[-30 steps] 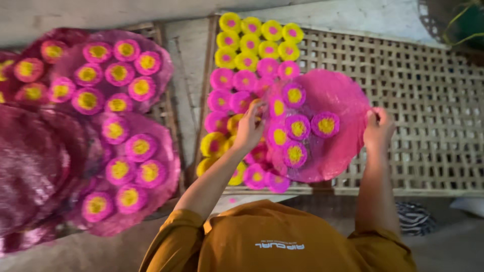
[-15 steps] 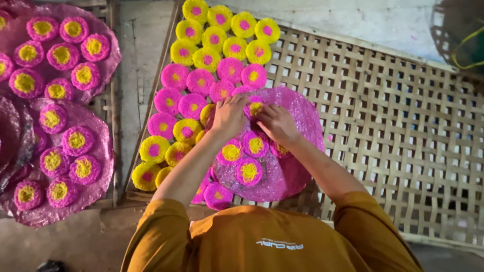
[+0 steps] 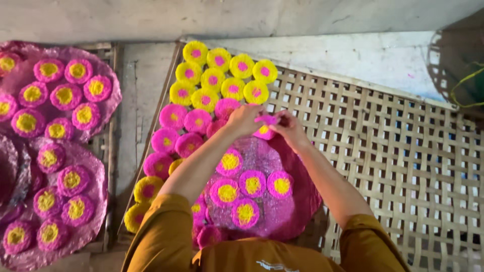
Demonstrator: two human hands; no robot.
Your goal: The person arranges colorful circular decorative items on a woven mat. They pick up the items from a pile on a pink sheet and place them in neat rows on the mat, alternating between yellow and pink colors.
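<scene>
While both forearms reach forward from mustard-yellow sleeves [image 3: 166, 236], the left hand [image 3: 245, 120] and right hand [image 3: 289, 127] meet above the woven bamboo lattice tray [image 3: 403, 151]. Between them they pinch a small pink cake [image 3: 266, 120], fingers pressed on it from either side, wrists bent slightly inward. It sits just over the far edge of a round glittery magenta sheet [image 3: 282, 211] carrying pink discs with yellow centres [image 3: 252, 182]. Beyond the hands, rows of yellow discs with pink centres [image 3: 222, 75] lie on the tray.
</scene>
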